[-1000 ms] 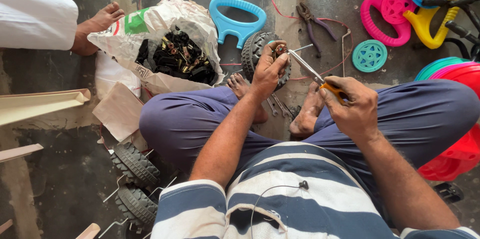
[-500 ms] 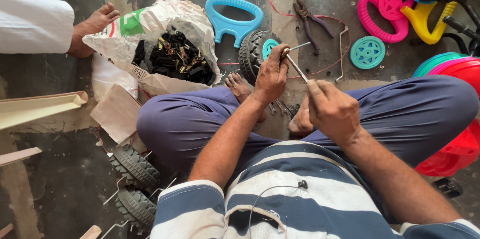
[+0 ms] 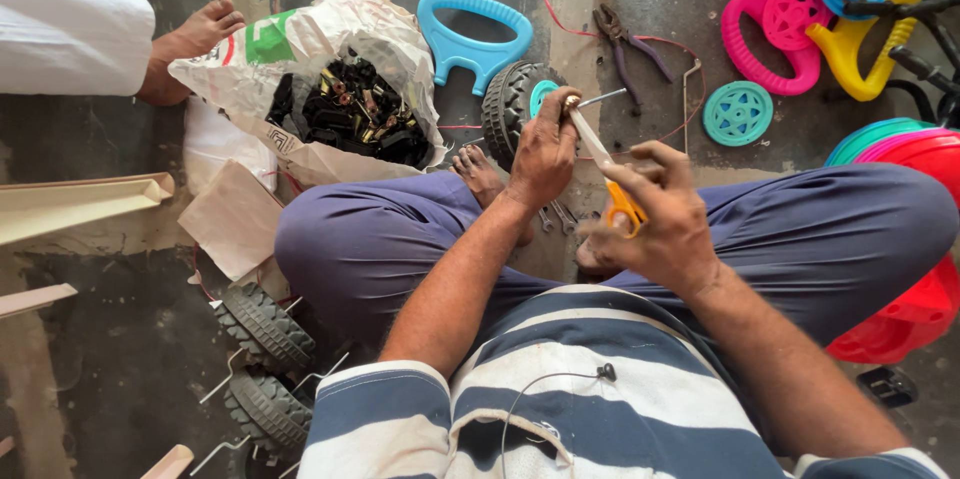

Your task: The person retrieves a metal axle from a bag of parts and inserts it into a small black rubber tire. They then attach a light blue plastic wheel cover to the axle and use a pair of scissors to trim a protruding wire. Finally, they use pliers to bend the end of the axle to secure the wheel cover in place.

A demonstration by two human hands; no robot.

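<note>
- Left hand (image 3: 543,154) is curled over the black toy wheel (image 3: 512,111), pinching a small part at the tool tip, so the wheel stays upright on the floor by the foot.
- Right hand (image 3: 655,214) is closed round the orange-handled screwdriver (image 3: 600,164), shaft angled up-left to meet the left fingertips.
- Pliers (image 3: 622,37) lie just beyond the wheel; open sack of black parts (image 3: 350,109) sits left, both close by.

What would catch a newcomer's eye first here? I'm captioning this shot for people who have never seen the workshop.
At centre, the left hand steadies a black toy wheel while the right hand works an orange-handled tool at its hub. Upper right, bright plastic parts litter the floor; upper left lies an open sack of small black pieces.
</note>
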